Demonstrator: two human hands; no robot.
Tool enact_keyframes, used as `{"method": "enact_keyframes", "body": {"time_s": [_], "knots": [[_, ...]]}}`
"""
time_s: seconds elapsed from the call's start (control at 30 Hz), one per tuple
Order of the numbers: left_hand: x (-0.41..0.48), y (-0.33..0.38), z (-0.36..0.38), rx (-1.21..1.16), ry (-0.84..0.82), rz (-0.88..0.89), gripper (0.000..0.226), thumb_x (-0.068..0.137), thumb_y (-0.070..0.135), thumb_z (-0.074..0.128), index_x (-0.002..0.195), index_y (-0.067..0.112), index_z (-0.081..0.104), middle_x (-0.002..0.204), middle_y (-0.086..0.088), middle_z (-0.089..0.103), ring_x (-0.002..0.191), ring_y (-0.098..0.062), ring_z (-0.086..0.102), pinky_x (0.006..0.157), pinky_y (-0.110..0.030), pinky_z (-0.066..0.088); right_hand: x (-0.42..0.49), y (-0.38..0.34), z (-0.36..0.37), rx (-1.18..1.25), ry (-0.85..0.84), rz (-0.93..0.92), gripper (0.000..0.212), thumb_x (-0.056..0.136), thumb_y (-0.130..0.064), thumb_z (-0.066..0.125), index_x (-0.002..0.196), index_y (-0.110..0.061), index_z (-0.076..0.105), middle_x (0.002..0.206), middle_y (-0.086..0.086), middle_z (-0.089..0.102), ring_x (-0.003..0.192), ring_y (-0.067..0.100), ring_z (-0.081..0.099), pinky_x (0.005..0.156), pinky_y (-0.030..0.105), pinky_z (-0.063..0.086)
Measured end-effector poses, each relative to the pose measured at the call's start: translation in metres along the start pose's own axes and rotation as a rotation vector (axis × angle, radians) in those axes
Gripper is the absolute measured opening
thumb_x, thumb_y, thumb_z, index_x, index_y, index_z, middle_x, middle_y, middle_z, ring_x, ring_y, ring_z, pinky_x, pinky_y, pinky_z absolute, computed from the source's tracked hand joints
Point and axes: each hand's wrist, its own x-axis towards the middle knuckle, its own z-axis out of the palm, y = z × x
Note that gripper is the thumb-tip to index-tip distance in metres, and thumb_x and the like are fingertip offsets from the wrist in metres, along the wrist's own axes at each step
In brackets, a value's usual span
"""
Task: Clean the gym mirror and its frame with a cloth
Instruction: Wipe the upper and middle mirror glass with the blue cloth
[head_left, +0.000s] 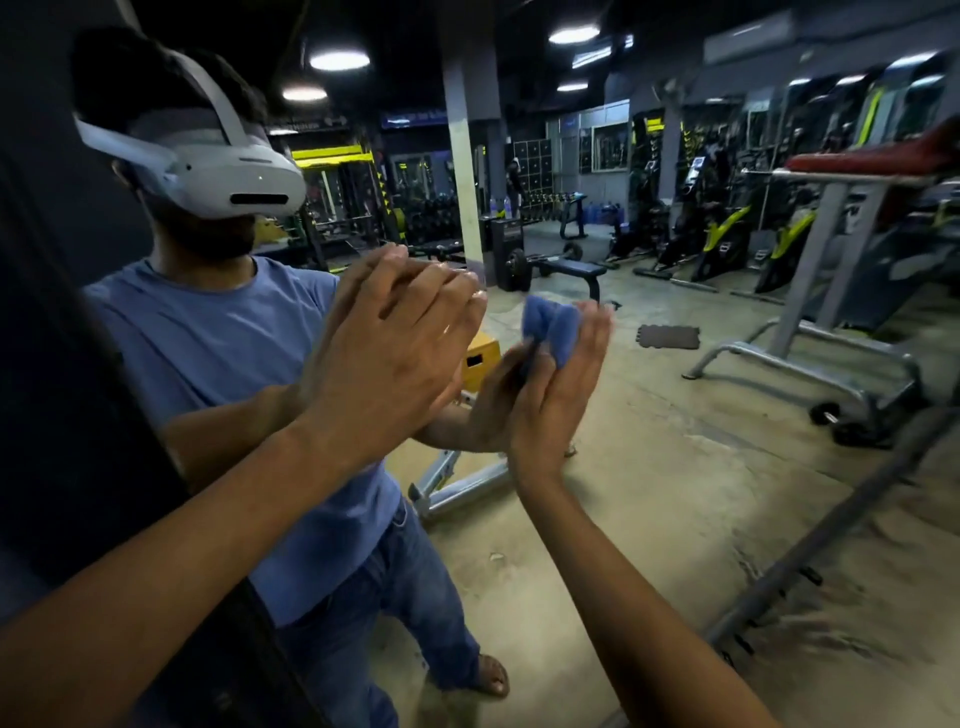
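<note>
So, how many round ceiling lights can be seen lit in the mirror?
4 ceiling lights: one top centre-left, one just below it, one top right of centre, one lower. Others may be hidden.

One head-worn wide-angle view faces the mirror (675, 467) from very close, angled slightly down; its dark frame (78, 415) fills the picture's left edge.
</note>
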Motion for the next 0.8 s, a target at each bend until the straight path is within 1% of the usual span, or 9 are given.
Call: {"method": "enact_keyframes", "body": {"time_s": [0.07, 0.17, 0.27, 0.37, 0.5, 0.57, 0.63, 0.73, 0.8], "knots": [[0.012, -0.004, 0.001, -0.002, 0.005, -0.051, 0.058, 0.107, 0.031, 0.041, 0.159, 0.004, 0.041, 0.166, -0.018, 0.039, 0.154, -0.037, 0.034, 0.130, -0.060, 0.017, -0.002, -0.012, -0.004, -0.017, -0.154, -0.185, 0.057, 0.110, -0.019, 0.038, 0.164, -0.005, 0.025, 0.174, 0.008, 0.013, 0.163, 0.025, 0.010, 0.131, 0.050, 0.015], [0.018, -0.003, 0.003, 0.007, -0.035, -0.100, 0.072, 0.107, 0.037, 0.038, 0.167, 0.003, 0.020, 0.176, -0.018, 0.017, 0.163, -0.038, 0.014, 0.131, -0.062, 0.008, -0.016, 0.017, -0.029, -0.095, -0.327, -0.417, 0.061, 0.112, -0.035, 0.030, 0.160, 0.002, 0.031, 0.172, 0.014, 0.022, 0.161, 0.033, 0.017, 0.126, 0.063, 0.020], [0.017, 0.002, 0.004, 0.050, -0.056, -0.114, 0.078, 0.105, 0.039, 0.039, 0.169, 0.003, 0.013, 0.177, -0.019, 0.011, 0.164, -0.037, 0.010, 0.131, -0.063, 0.006, 0.019, 0.034, -0.032, -0.110, -0.236, -0.340, 0.063, 0.112, -0.040, 0.025, 0.162, -0.002, 0.027, 0.173, 0.009, 0.021, 0.162, 0.028, 0.016, 0.125, 0.065, 0.019], [0.021, 0.000, 0.004, 0.059, -0.040, -0.127, 0.072, 0.104, 0.035, 0.040, 0.166, 0.003, 0.026, 0.174, -0.019, 0.023, 0.161, -0.038, 0.025, 0.130, -0.063, 0.013, 0.082, -0.003, -0.007, -0.041, -0.094, -0.235, 0.064, 0.112, -0.042, 0.026, 0.164, -0.003, 0.026, 0.174, 0.011, 0.018, 0.162, 0.025, 0.012, 0.127, 0.059, 0.019], [0.036, -0.006, -0.002, -0.016, 0.047, -0.165, 0.056, 0.106, 0.027, 0.040, 0.156, 0.002, 0.046, 0.161, -0.019, 0.047, 0.147, -0.039, 0.047, 0.122, -0.062, 0.032, 0.081, -0.030, 0.002, -0.047, -0.248, -0.478, 0.061, 0.108, -0.015, 0.047, 0.162, 0.003, 0.025, 0.173, 0.017, 0.017, 0.162, 0.033, 0.010, 0.128, 0.060, 0.016], [0.046, -0.013, -0.004, 0.015, 0.019, -0.210, 0.062, 0.107, 0.031, 0.036, 0.162, 0.003, 0.036, 0.170, -0.019, 0.034, 0.156, -0.038, 0.034, 0.126, -0.062, 0.026, 0.070, -0.008, -0.017, -0.106, -0.380, -0.706, 0.069, 0.102, -0.011, 0.061, 0.160, 0.004, 0.027, 0.172, 0.020, 0.019, 0.161, 0.035, 0.013, 0.128, 0.061, 0.017], [0.054, -0.019, -0.003, 0.040, -0.013, -0.243, 0.068, 0.107, 0.036, 0.030, 0.167, 0.004, 0.025, 0.175, -0.018, 0.020, 0.163, -0.036, 0.018, 0.129, -0.063, 0.017, 0.084, 0.011, -0.031, -0.152, -0.424, -0.810, 0.073, 0.100, -0.012, 0.067, 0.160, 0.002, 0.029, 0.171, 0.019, 0.021, 0.161, 0.034, 0.016, 0.128, 0.060, 0.018], [0.060, -0.019, 0.000, 0.060, -0.029, -0.271, 0.069, 0.108, 0.038, 0.026, 0.168, 0.005, 0.022, 0.176, -0.018, 0.017, 0.163, -0.037, 0.016, 0.129, -0.064, 0.016, 0.127, -0.012, -0.018, -0.077, -0.281, -0.677, 0.064, 0.104, -0.013, 0.056, 0.160, 0.003, 0.029, 0.171, 0.018, 0.023, 0.161, 0.033, 0.017, 0.128, 0.061, 0.017], [0.066, -0.014, 0.002, 0.042, 0.008, -0.303, 0.065, 0.109, 0.037, 0.025, 0.165, 0.004, 0.033, 0.172, -0.020, 0.029, 0.160, -0.039, 0.027, 0.127, -0.064, 0.021, 0.155, -0.046, -0.001, -0.020, -0.191, -0.560, 0.059, 0.108, -0.014, 0.048, 0.162, 0.001, 0.027, 0.172, 0.014, 0.022, 0.162, 0.027, 0.013, 0.129, 0.058, 0.015]]}}
